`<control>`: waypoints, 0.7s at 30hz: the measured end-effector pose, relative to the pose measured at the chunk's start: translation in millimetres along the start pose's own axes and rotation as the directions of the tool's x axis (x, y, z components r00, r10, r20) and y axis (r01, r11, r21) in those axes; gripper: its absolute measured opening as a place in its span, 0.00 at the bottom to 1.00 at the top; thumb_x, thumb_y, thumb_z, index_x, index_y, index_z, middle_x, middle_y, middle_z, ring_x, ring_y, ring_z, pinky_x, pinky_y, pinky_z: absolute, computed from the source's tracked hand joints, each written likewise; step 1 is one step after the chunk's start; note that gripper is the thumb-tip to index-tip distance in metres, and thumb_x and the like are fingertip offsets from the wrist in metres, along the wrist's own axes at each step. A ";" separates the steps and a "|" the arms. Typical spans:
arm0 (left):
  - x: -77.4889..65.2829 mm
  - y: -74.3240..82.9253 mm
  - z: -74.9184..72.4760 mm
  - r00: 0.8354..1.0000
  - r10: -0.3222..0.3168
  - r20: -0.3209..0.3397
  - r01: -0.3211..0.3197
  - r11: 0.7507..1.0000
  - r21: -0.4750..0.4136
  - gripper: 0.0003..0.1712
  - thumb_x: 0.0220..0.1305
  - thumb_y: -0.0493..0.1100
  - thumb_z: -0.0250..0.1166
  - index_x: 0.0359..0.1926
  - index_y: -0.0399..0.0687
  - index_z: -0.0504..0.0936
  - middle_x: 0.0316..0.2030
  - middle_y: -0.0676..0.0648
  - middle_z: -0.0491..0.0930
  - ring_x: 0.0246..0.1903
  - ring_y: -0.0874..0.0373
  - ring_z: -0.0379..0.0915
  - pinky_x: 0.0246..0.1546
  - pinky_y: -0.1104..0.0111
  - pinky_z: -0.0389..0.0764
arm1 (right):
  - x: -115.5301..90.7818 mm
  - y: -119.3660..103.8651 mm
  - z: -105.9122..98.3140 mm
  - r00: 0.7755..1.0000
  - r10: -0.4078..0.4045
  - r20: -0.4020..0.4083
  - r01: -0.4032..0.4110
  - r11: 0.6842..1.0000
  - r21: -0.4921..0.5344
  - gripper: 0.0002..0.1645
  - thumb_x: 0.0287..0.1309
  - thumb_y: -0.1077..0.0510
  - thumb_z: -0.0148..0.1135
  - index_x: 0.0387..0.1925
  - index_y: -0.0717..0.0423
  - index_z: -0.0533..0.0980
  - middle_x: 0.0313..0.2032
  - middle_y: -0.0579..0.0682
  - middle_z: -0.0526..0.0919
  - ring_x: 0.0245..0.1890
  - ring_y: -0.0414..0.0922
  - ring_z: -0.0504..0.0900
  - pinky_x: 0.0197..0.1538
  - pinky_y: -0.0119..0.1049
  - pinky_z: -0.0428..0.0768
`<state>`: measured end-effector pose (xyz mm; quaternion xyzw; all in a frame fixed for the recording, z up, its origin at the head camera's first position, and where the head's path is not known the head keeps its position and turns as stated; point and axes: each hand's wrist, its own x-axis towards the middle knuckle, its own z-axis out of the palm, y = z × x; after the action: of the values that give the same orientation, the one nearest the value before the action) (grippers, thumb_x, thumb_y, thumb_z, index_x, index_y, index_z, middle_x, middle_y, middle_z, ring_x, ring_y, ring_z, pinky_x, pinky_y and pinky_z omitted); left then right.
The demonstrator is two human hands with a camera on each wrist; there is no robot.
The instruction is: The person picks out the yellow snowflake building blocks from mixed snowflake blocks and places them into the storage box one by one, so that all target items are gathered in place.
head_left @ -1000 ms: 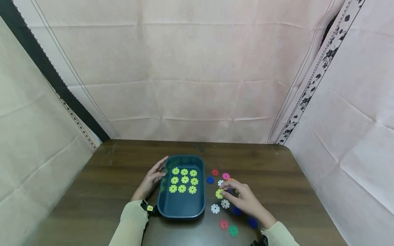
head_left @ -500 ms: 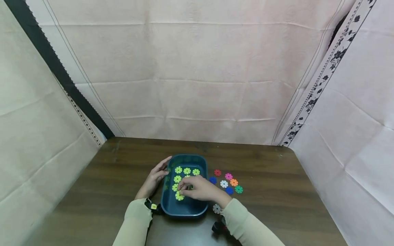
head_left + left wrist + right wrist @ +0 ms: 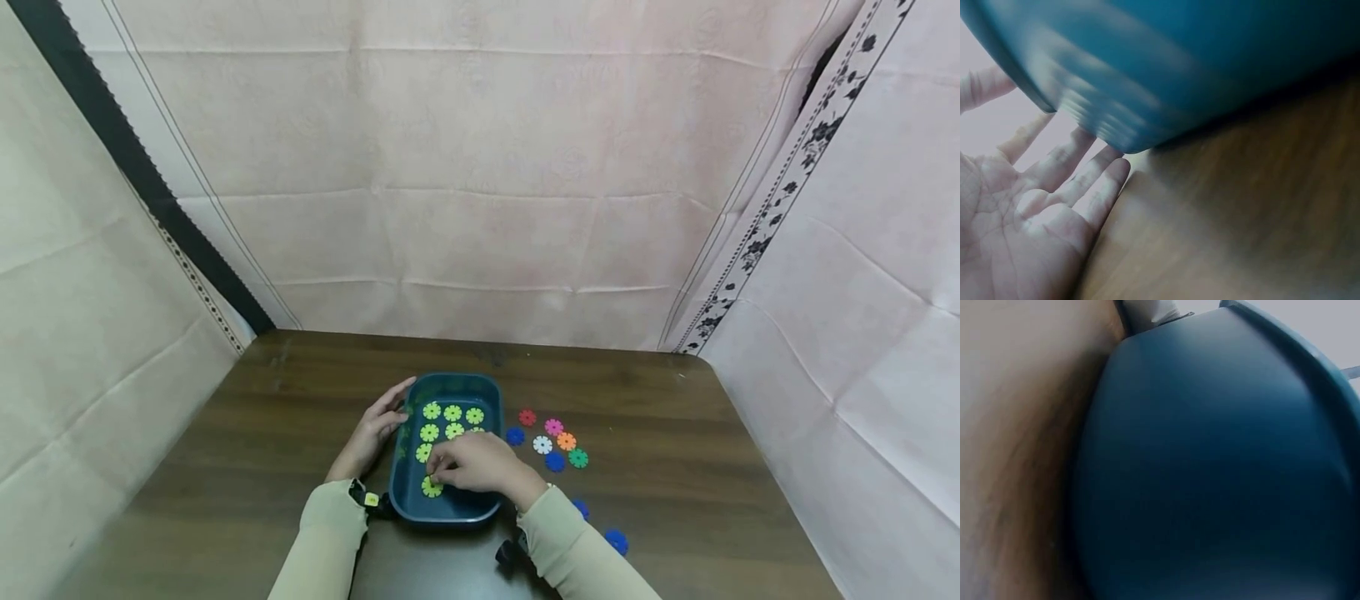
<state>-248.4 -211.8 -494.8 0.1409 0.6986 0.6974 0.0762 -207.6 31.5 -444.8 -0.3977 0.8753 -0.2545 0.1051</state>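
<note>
In the head view, a dark blue rectangular tray (image 3: 405,500) holds several yellow-green notched plastic discs (image 3: 452,413) laid in rows. My right hand (image 3: 480,462) is over the tray, thumb and fingertips pinching the upper edge of a yellow-green notched disc (image 3: 432,487) below the rows. That hand hides part of the lower rows. My left hand (image 3: 372,433) rests against the tray's left side with fingers extended; the left wrist view shows its fingertips touching the blue wall (image 3: 1147,75). The right wrist view is filled by the tray's outer wall (image 3: 1210,456), its hand unseen.
Loose notched discs lie on the brown wooden table (image 3: 300,400) right of the tray: red (image 3: 527,417), pink (image 3: 553,427), orange (image 3: 566,442), green (image 3: 578,457), white (image 3: 542,445) and several blue (image 3: 555,462). White cloth (image 3: 465,167) hangs behind the table.
My right hand has taken a yellow-green disc from the table on the right into the tray. Since half a second ago, that disc has shifted slightly toward me. My left hand keeps its place.
</note>
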 end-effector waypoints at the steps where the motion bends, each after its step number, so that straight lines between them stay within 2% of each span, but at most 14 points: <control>1: 0.3 0.2 -0.1 1.000 0.001 0.005 -0.001 1.000 0.003 0.33 0.72 0.37 0.52 0.75 0.62 0.64 0.75 0.50 0.58 0.71 0.46 0.56 0.66 0.57 0.63 | -0.3 -0.1 0.3 1.000 -0.001 -0.007 0.001 1.000 -0.017 0.05 0.65 0.47 0.66 0.40 0.37 0.85 0.34 0.25 0.85 0.36 0.21 0.79 0.45 0.30 0.77; 4: 0.7 0.7 -1.0 1.000 0.004 0.018 -0.005 1.000 0.016 0.33 0.72 0.37 0.52 0.76 0.62 0.63 0.76 0.50 0.57 0.72 0.46 0.54 0.65 0.61 0.64 | -0.7 -0.1 1.5 1.000 -0.013 -0.027 0.011 0.998 -0.064 0.06 0.65 0.46 0.67 0.41 0.36 0.86 0.34 0.25 0.85 0.36 0.21 0.78 0.45 0.29 0.77; 8: 1.4 2.4 -2.4 1.000 0.023 0.013 -0.023 1.000 0.010 0.34 0.72 0.36 0.51 0.76 0.60 0.64 0.74 0.47 0.59 0.70 0.44 0.57 0.63 0.62 0.66 | 0.5 0.1 1.9 0.998 -0.034 -0.056 0.028 0.993 -0.111 0.08 0.64 0.46 0.67 0.43 0.36 0.86 0.34 0.25 0.85 0.35 0.21 0.78 0.43 0.28 0.77; 12: 2.3 4.4 -2.9 1.000 0.024 0.010 -0.024 1.000 0.006 0.33 0.71 0.37 0.52 0.76 0.60 0.64 0.73 0.46 0.61 0.69 0.43 0.60 0.63 0.60 0.67 | 1.0 0.3 1.8 0.998 -0.034 -0.060 0.027 0.992 -0.127 0.08 0.64 0.45 0.67 0.43 0.36 0.86 0.35 0.25 0.85 0.35 0.21 0.78 0.42 0.27 0.77; 21: 1.8 0.7 -2.2 1.000 0.012 0.021 -0.012 1.000 0.014 0.33 0.72 0.37 0.51 0.76 0.60 0.63 0.74 0.47 0.59 0.70 0.43 0.57 0.63 0.61 0.65 | -2.3 1.2 4.3 0.998 -0.040 -0.040 0.034 0.990 -0.137 0.10 0.63 0.44 0.67 0.45 0.35 0.86 0.38 0.24 0.85 0.39 0.22 0.79 0.46 0.29 0.77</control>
<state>-250.8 -213.3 -494.0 0.1531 0.7016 0.6915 0.0784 -205.2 32.3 -449.1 -0.4146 0.8851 -0.2045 0.0541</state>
